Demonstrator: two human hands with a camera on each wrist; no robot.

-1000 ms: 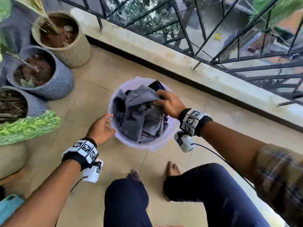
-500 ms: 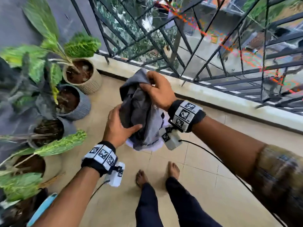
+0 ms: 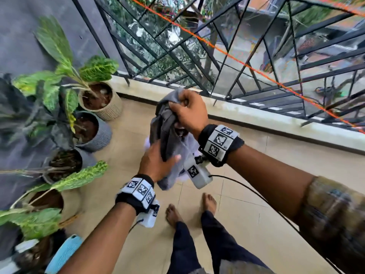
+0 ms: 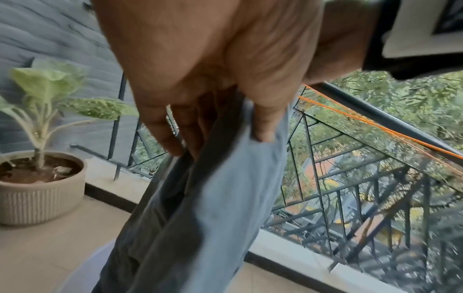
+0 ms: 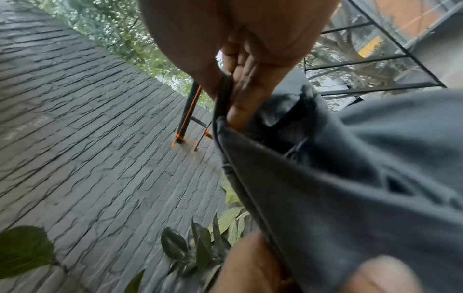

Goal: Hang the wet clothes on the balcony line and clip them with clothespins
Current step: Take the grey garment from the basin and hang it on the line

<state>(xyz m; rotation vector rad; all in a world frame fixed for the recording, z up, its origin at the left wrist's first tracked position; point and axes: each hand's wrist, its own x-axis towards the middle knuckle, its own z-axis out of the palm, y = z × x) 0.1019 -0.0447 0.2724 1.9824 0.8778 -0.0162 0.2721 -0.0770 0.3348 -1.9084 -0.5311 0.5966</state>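
The grey garment [image 3: 167,139] now hangs bunched at the centre of the frame, well clear of the floor, where a second ago it lay in the pale lilac basket [image 3: 147,140], of which only a sliver shows behind the cloth. The right hand [image 3: 190,112] has risen with it and has its grip closed tight on the upper edge, fingers curled over the fabric and thumb pinching from the front. The left hand [image 3: 156,164], which a second ago rested open on the basket rim, now grips the lower part of the garment, thumb across the front and fingers wrapped behind; the left wrist view shows the thumb and fingers [image 4: 172,126] pressing the cloth between them. The view has tipped upward since half a second ago, so the orange line [image 3: 246,65] runs more fully from the top centre to the right edge, in front of the black railing [image 3: 233,62]. The garment seems to have a darker inner fold, though blur makes that uncertain. Potted plants [image 3: 94,95] stand along the left of the frame.
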